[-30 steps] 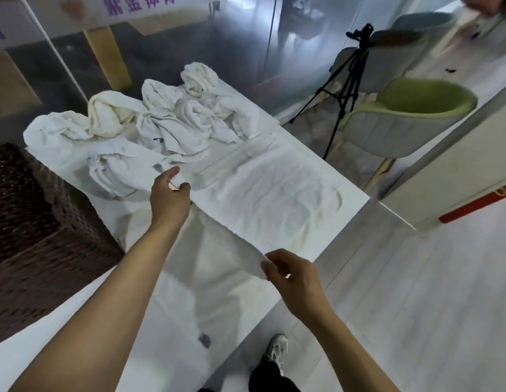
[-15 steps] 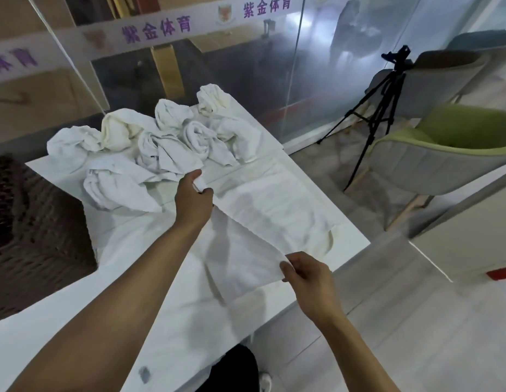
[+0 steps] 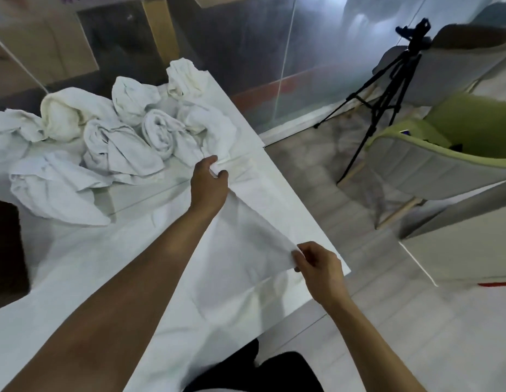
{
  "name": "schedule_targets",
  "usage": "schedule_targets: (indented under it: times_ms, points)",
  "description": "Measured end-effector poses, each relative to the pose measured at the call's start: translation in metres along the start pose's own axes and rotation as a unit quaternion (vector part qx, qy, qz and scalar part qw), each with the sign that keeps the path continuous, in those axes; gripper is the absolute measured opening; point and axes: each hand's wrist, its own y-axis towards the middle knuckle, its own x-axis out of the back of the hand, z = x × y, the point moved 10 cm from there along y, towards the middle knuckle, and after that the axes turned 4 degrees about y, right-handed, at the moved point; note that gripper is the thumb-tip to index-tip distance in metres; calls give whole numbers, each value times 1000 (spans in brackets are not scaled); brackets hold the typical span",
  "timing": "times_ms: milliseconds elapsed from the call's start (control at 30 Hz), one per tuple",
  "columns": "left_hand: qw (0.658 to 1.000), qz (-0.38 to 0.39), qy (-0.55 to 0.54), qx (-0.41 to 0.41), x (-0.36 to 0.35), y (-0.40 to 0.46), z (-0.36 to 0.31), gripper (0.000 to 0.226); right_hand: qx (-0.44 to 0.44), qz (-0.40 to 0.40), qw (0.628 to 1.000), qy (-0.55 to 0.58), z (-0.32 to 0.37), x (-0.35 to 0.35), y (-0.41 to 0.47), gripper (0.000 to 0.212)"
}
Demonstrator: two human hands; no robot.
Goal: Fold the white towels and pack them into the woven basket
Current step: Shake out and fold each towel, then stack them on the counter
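A white towel [image 3: 246, 244] lies spread on the white table [image 3: 62, 278], with one edge lifted between my two hands. My left hand [image 3: 209, 183] pinches the far corner of that edge, close to the pile. My right hand [image 3: 317, 264] pinches the near corner, by the table's right edge. Several crumpled white towels [image 3: 127, 137] are heaped at the far left of the table. A dark woven basket [image 3: 5, 244] shows only as a sliver at the left border.
A glass wall [image 3: 246, 52] runs behind the table. A black tripod [image 3: 387, 89] and a green and grey chair [image 3: 450, 154] stand on the floor to the right. The table's right edge drops to grey floor.
Both hands carried the lifted towel edge to the right across the towel. My left hand now sits past the pile's right end. The camera has dipped and come closer.
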Motion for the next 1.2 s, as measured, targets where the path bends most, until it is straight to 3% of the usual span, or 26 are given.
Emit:
schedule_targets:
  times_ms: [200, 367, 567, 733, 833, 933, 1067, 1200]
  points:
    - [998, 50, 17, 40, -63, 26, -4, 51, -42, -3, 998, -45, -32, 23, 57, 16]
    - [991, 95, 96, 19, -93, 28, 5, 63, -63, 46, 990, -119, -73, 13, 110, 9]
    - [969, 54, 196, 144, -67, -45, 113, 53, -50, 107, 972, -204, -100, 2, 154, 21]
    - [918, -18, 279, 281, -16, -153, 200, 53, 71, 138, 965, -210, -78, -7, 152, 33]
    - [911, -53, 243, 330, -4, -198, 224, 58, 158, 202, 922, -289, -74, -31, 136, 41]
    - [910, -88, 161, 371, -2, -225, 237, 49, 153, 248, 886, -360, -86, -44, 128, 52]
    - [904, -105, 30, 414, -9, -242, 249, 33, 158, 225, 879, -389, -86, -43, 123, 52]
    - [906, -101, -54, 407, -13, -239, 247, 20, 148, 170, 907, -355, -78, -39, 105, 23]
